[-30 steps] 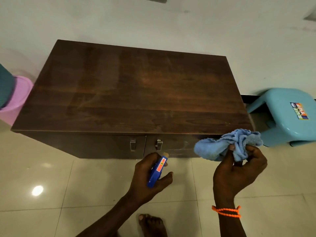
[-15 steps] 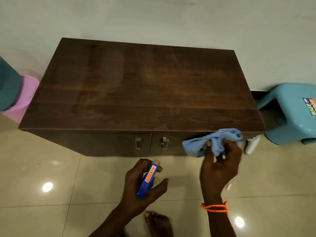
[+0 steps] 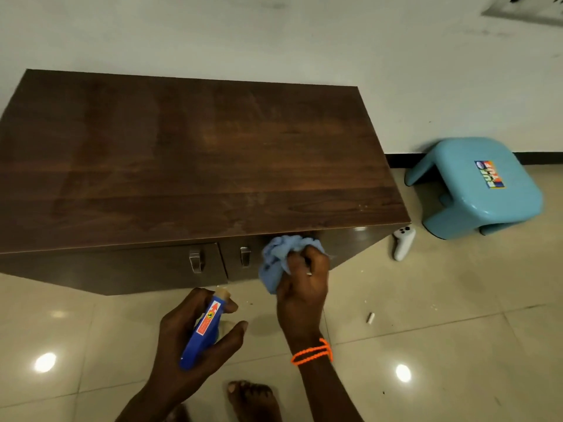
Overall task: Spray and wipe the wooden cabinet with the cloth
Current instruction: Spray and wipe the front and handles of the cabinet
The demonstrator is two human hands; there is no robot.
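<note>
The right hand gripped the bunched blue cloth against the front of the wooden cabinet, just under its top edge, probably to wipe there. The left hand kept its fingers wrapped around the blue spray bottle, held low and apart from the cabinet, so I think it was only waiting.

The wooden cabinet is dark brown, low, against the wall, both doors closed; the light-blue cloth is bunched against its right door front; the blue spray bottle tilts nozzle-first toward it.
</note>
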